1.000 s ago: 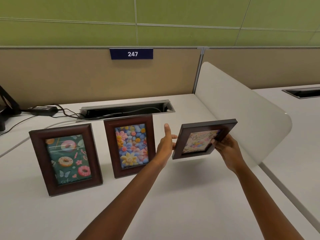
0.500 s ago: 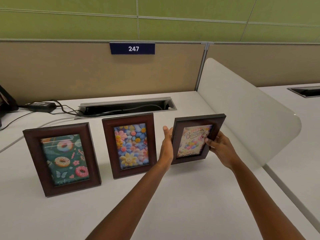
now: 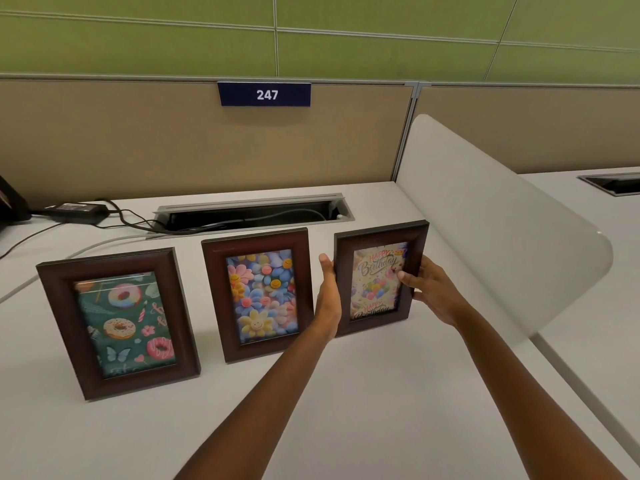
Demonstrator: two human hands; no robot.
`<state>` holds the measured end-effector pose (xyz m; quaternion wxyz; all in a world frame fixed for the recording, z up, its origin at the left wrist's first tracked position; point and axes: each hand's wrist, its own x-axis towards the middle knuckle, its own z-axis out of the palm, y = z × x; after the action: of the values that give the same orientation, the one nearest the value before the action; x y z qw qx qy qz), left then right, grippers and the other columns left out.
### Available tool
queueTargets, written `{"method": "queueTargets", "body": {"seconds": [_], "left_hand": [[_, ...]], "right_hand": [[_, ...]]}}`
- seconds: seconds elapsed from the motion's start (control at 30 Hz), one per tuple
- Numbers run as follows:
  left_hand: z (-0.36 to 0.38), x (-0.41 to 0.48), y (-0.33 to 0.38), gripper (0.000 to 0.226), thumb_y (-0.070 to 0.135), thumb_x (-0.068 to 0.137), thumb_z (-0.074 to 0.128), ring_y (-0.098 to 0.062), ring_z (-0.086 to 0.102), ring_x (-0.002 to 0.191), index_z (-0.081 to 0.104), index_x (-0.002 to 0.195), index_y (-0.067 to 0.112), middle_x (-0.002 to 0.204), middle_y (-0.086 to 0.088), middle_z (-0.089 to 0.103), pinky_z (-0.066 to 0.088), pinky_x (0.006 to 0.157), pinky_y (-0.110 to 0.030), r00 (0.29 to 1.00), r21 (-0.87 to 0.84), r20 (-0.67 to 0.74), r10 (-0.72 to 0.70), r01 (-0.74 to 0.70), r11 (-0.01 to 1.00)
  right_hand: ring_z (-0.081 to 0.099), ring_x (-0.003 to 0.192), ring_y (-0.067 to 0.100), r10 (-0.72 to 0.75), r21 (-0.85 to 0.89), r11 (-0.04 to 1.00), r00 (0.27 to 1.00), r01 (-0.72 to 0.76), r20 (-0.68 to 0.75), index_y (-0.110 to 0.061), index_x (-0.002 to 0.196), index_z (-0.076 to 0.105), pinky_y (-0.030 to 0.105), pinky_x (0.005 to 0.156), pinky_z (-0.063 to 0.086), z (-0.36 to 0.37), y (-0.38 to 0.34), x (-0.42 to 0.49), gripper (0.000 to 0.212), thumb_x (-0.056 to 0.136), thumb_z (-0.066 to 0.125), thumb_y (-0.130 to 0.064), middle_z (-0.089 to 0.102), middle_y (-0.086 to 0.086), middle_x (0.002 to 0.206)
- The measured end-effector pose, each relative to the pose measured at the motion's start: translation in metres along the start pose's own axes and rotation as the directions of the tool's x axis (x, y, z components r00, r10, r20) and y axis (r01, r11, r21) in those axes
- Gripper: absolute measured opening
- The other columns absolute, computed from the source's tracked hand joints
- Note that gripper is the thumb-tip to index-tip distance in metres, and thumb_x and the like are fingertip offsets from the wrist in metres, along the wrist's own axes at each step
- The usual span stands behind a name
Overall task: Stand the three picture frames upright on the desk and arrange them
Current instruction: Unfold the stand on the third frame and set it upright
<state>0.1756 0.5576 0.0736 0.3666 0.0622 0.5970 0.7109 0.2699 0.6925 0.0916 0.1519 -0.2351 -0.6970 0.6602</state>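
Three dark brown picture frames stand in a row on the white desk (image 3: 381,393). The donut frame (image 3: 119,323) is upright at the left, the flower frame (image 3: 261,294) upright in the middle. The birthday frame (image 3: 379,277) stands at the right, its bottom edge on or just above the desk. My left hand (image 3: 329,296) lies flat against its left edge, between it and the flower frame. My right hand (image 3: 427,289) grips its right edge, thumb on the front.
A cable tray (image 3: 252,214) is sunk into the desk behind the frames. A power adapter (image 3: 78,209) with cables lies at the back left. A white curved divider (image 3: 485,230) rises right of the birthday frame. A beige partition (image 3: 173,140) closes the back.
The birthday frame went from tilted and raised in the air to upright and lower, beside the flower frame. My left hand closed onto its left edge. The other two frames stayed put.
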Motion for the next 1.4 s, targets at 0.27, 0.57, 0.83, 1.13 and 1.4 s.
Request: {"method": "queueTargets", "body": {"seconds": [0.27,0.57,0.83,1.13,1.4], "left_hand": [[-0.002,0.013,-0.01,0.118,0.097,0.044,0.019,-0.028,0.034,0.136,0.036,0.138,0.028,0.147,-0.006,0.039,0.023,0.115,-0.052,0.999,-0.008,-0.017,-0.042,0.042,0.999],[0.0,0.003,-0.01,0.108,0.091,0.056,0.015,-0.028,0.032,0.137,0.03,0.141,0.025,0.149,-0.006,0.035,0.024,0.115,-0.048,0.996,0.105,-0.077,-0.038,0.046,0.993],[0.008,-0.03,-0.005,0.061,0.045,0.096,0.017,-0.025,0.007,0.145,-0.001,0.146,0.015,0.157,-0.009,0.004,0.014,0.116,-0.042,0.97,0.409,-0.143,0.197,-0.123,0.904],[0.015,-0.078,-0.01,0.106,0.085,0.064,0.001,-0.019,-0.01,0.144,-0.008,0.145,0.018,0.157,-0.003,-0.014,0.008,0.118,-0.036,0.933,0.562,0.01,0.36,-0.303,0.77],[-0.019,-0.097,-0.011,0.093,0.082,0.064,-0.007,0.002,-0.009,0.136,-0.007,0.139,0.028,0.151,0.015,-0.008,0.005,0.116,-0.026,0.76,0.627,0.193,0.621,-0.582,0.518]], "right_hand": [[0.059,0.095,0.019,0.027,-0.035,0.999,0.999,-0.027,-0.018,-0.021,0.115,0.044,0.033,0.073,0.05,0.006,-0.005,-0.003,0.029,0.089,0.05,-0.01,0.059,0.001,0.107],[0.056,0.101,0.021,0.043,-0.085,0.995,0.997,-0.048,-0.07,-0.02,0.117,0.043,0.028,0.07,0.05,0.01,-0.003,-0.004,0.03,0.089,0.051,-0.013,0.056,0.007,0.119],[0.047,0.122,0.031,-0.081,-0.306,0.952,0.951,-0.015,-0.299,-0.011,0.135,0.032,0.042,0.098,0.043,0.014,0.011,-0.018,0.058,0.085,0.059,-0.02,0.045,0.017,0.138],[0.038,0.13,0.03,-0.302,-0.472,0.879,0.847,0.069,-0.438,-0.009,0.135,0.034,0.037,0.102,0.037,0.043,0.005,-0.048,0.049,0.09,0.051,-0.019,0.04,0.018,0.141],[0.044,0.127,0.029,-0.437,-0.439,0.865,0.793,0.242,-0.424,-0.007,0.133,0.036,0.027,0.095,0.036,0.1,-0.009,-0.063,0.044,0.093,0.043,-0.022,0.043,0.017,0.139]]}}
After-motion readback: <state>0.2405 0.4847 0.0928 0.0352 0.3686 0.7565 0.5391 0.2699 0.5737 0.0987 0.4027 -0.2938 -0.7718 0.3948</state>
